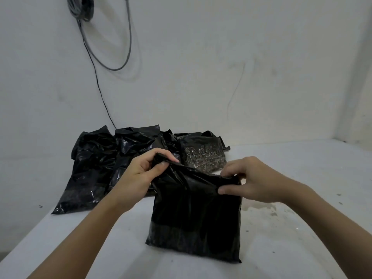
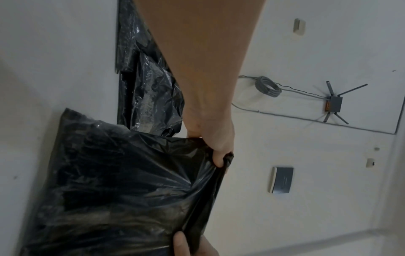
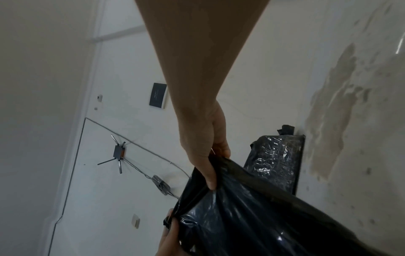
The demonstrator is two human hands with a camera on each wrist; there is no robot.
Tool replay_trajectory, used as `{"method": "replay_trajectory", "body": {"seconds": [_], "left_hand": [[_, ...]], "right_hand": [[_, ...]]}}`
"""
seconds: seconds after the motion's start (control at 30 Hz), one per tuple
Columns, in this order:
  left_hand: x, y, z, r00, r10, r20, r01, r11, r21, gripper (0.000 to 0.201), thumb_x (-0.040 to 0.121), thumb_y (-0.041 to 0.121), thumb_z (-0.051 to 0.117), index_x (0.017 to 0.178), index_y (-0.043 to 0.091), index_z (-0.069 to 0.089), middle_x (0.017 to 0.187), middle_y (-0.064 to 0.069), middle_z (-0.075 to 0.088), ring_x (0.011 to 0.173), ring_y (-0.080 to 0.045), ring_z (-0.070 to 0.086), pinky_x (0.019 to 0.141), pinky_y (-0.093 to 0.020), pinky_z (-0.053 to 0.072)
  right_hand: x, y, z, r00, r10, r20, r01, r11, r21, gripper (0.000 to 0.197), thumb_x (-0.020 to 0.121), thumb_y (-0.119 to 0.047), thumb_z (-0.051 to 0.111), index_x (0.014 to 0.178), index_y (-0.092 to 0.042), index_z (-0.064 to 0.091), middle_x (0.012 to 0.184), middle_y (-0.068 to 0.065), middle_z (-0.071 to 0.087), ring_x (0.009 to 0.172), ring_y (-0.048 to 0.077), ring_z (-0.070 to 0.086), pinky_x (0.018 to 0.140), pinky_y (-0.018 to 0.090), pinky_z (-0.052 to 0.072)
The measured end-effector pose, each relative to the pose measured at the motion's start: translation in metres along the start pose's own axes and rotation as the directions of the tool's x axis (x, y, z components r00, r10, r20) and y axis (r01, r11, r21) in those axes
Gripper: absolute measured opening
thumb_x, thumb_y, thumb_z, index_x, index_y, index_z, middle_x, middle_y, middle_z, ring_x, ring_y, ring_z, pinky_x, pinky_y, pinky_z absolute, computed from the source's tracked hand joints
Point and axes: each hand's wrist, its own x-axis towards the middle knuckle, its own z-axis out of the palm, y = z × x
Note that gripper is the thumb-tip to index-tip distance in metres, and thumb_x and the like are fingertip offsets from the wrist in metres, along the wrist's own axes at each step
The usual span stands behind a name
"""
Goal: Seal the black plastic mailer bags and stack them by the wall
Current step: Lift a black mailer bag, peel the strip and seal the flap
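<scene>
The black mailer bag [image 1: 194, 216] is lying near the surface's front edge. The left hand [image 1: 138, 174] and right hand [image 1: 251, 182] are each pinching a corner of its open flap. If they are pulling unevenly, the thin plastic may wrinkle and seal crooked, I think.

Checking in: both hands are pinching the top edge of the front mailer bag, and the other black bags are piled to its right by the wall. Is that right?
Not quite. The pile of black bags lies to the left of the front mailer bag, not its right, as the head view shows. The rest holds: the left hand and right hand both pinch its top edge, and the pile is by the wall.
</scene>
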Motion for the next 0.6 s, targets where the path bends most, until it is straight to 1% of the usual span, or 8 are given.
{"method": "replay_trajectory", "body": {"seconds": [0.07,0.13,0.17,0.23,0.37,0.47,0.53,0.6], "left_hand": [[0.001,0.001,0.005,0.999,0.004,0.041,-0.005,1.0,0.009,0.022,0.082,0.016,0.054,0.083,0.028,0.072,0.087,0.004,0.067,0.08,-0.008,0.062,0.071,-0.017,0.051],[0.003,0.001,0.01,0.998,0.003,0.06,-0.004,1.0,0.017,0.024,0.082,0.017,0.055,0.085,0.031,0.073,0.083,0.003,0.067,0.079,-0.01,0.062,0.072,-0.019,0.052],[0.005,0.001,0.012,0.998,0.0,0.062,-0.001,1.0,0.014,0.024,0.081,0.017,0.055,0.086,0.031,0.074,0.083,0.002,0.067,0.079,-0.011,0.063,0.073,-0.02,0.053],[0.007,0.002,0.016,0.998,-0.003,0.06,0.003,1.0,0.004,0.024,0.08,0.016,0.056,0.085,0.031,0.074,0.082,0.0,0.068,0.078,-0.013,0.064,0.073,-0.021,0.054],[0.011,0.003,0.026,0.996,-0.004,0.089,0.004,1.0,0.007,0.027,0.083,0.012,0.055,0.083,0.03,0.075,0.078,0.004,0.068,0.074,-0.008,0.064,0.067,-0.017,0.052],[0.012,0.003,0.03,0.996,-0.006,0.092,0.004,1.0,0.024,0.038,0.09,-0.002,0.054,0.078,0.028,0.074,0.076,0.006,0.068,0.071,-0.005,0.063,0.063,-0.013,0.048],[0.013,0.003,0.029,0.996,0.018,0.087,-0.025,0.997,0.077,0.029,0.085,0.003,0.059,0.078,0.027,0.073,0.079,0.005,0.068,0.076,-0.007,0.063,0.068,-0.016,0.05],[0.013,0.004,0.027,0.994,0.049,0.094,-0.063,0.987,0.146,0.02,0.081,0.008,0.06,0.078,0.023,0.072,0.083,-0.001,0.069,0.081,-0.011,0.063,0.074,-0.02,0.052]], "right_hand": [[-0.002,-0.001,-0.006,0.999,-0.012,0.037,0.014,0.998,-0.053,0.002,0.08,-0.016,0.075,0.082,-0.014,0.075,0.085,-0.007,0.061,0.073,-0.002,0.053,0.066,0.008,0.035],[-0.007,-0.002,-0.011,0.995,0.002,0.103,0.004,0.998,-0.056,0.013,0.084,-0.011,0.07,0.091,-0.02,0.077,0.091,-0.009,0.057,0.078,-0.004,0.051,0.068,0.007,0.034],[-0.009,-0.004,-0.014,0.989,0.023,0.146,-0.016,0.999,-0.05,0.016,0.086,-0.01,0.068,0.09,-0.024,0.076,0.092,-0.01,0.054,0.079,-0.004,0.05,0.068,0.007,0.033],[-0.012,-0.007,-0.018,0.972,0.065,0.225,-0.048,0.996,-0.079,0.023,0.088,-0.011,0.064,0.078,-0.032,0.067,0.091,-0.012,0.048,0.079,-0.003,0.049,0.068,0.008,0.032],[-0.014,-0.014,-0.024,0.943,0.153,0.297,-0.085,0.969,-0.23,0.035,0.086,-0.014,0.059,0.056,-0.03,0.051,0.089,-0.006,0.042,0.078,0.007,0.046,0.067,0.015,0.036],[-0.017,-0.013,-0.028,0.95,0.172,0.261,-0.126,0.975,-0.182,0.043,0.083,-0.013,0.063,0.046,-0.026,0.047,0.087,-0.002,0.044,0.066,0.004,0.046,0.06,0.014,0.035],[-0.022,-0.007,-0.031,0.969,0.136,0.204,-0.108,0.984,-0.141,0.042,0.082,-0.015,0.069,0.047,-0.025,0.049,0.082,-0.005,0.046,0.063,0.002,0.048,0.058,0.014,0.035],[-0.026,-0.001,-0.032,0.988,0.078,0.132,-0.062,0.991,-0.12,0.032,0.077,-0.023,0.078,0.054,-0.027,0.056,0.085,-0.009,0.05,0.069,0.003,0.051,0.061,0.016,0.038]]}}
